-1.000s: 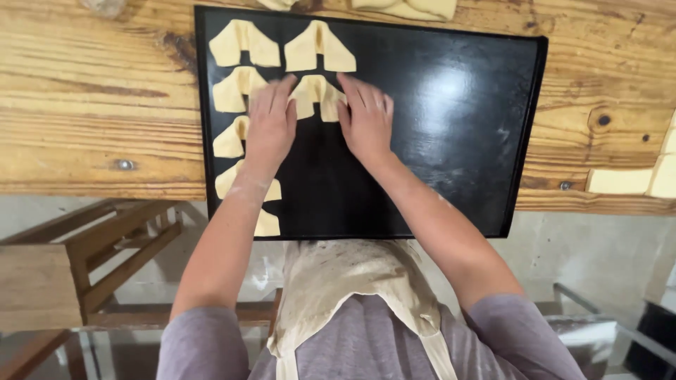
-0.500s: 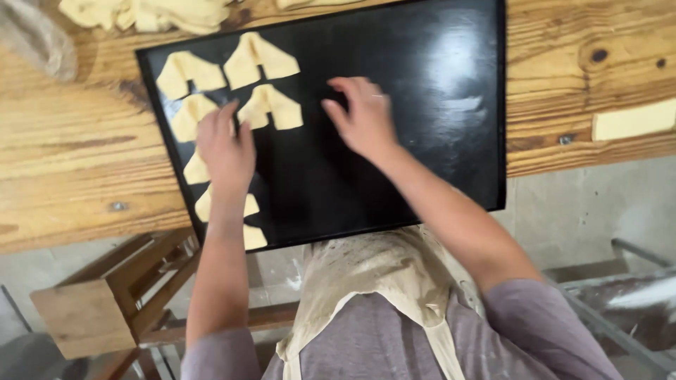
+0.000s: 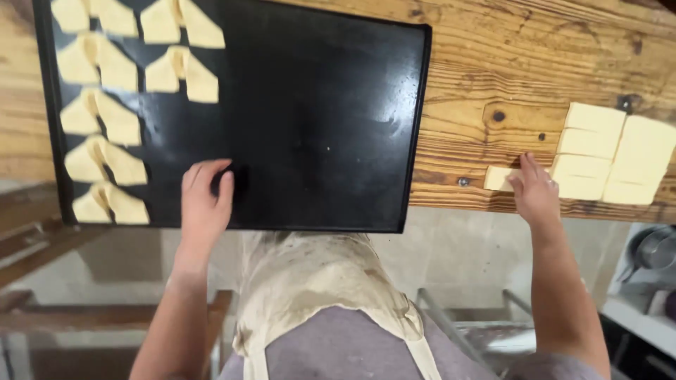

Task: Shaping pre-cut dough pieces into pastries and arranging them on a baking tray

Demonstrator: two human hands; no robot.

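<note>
A black baking tray (image 3: 324, 112) lies on a wooden table (image 3: 507, 77). Several folded pale dough pieces (image 3: 105, 116) sit in two columns on its left part. My left hand (image 3: 204, 200) rests flat on the tray's near edge, fingers apart, holding nothing. My right hand (image 3: 535, 193) is far to the right at the table's near edge, fingers on a small dough square (image 3: 498, 179). Just right of it lies a group of flat dough squares (image 3: 609, 151).
The tray's right half is bare black metal. A stained apron (image 3: 317, 288) hangs below me. Wooden frame parts (image 3: 42, 232) show at the lower left, and metal bowls (image 3: 651, 250) sit at the lower right below the table.
Both hands left the folded dough on the tray. My left hand dropped to the tray's near edge; my right hand swung far right to the dough squares. The view shifted right.
</note>
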